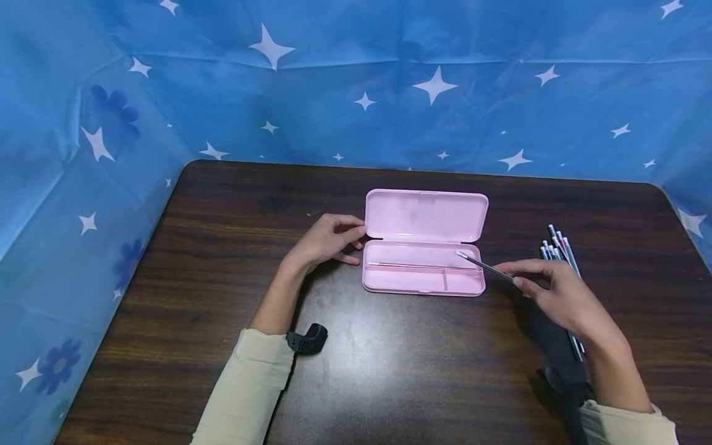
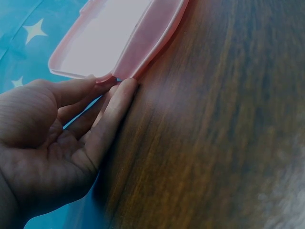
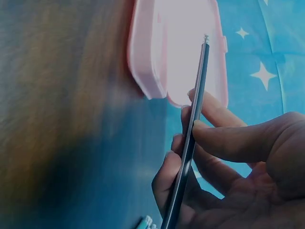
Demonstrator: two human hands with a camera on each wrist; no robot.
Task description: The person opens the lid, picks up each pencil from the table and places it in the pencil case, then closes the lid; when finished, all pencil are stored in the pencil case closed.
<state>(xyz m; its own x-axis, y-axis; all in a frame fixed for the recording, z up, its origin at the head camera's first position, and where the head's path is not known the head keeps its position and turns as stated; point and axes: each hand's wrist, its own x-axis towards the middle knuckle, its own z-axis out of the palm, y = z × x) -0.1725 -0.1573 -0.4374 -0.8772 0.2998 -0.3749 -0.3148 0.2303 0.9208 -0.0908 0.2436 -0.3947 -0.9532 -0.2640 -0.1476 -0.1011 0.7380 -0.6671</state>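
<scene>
A pink pencil case [image 1: 425,216] lies with its lid raised at the back. Inside the base runs a thin reddish strip [image 1: 411,266]; whether it is a pencil or the divider's edge I cannot tell. My left hand [image 1: 330,240] touches the case's left side near the hinge, fingertips against the corner in the left wrist view. Between thumb and fingers, my right hand [image 1: 556,290] pinches a dark pencil [image 3: 194,121]. Its silver-coloured end points left over the base's right part. Beneath and behind that hand lie several pencils [image 1: 567,250], partly hidden by it.
A dark wood-grain table [image 1: 222,259] carries everything. Blue cloth [image 1: 334,93] with white stars hangs behind it and along the sides. A black band [image 1: 308,340] is on the left wrist, and another dark strap [image 1: 567,386] shows near the right wrist.
</scene>
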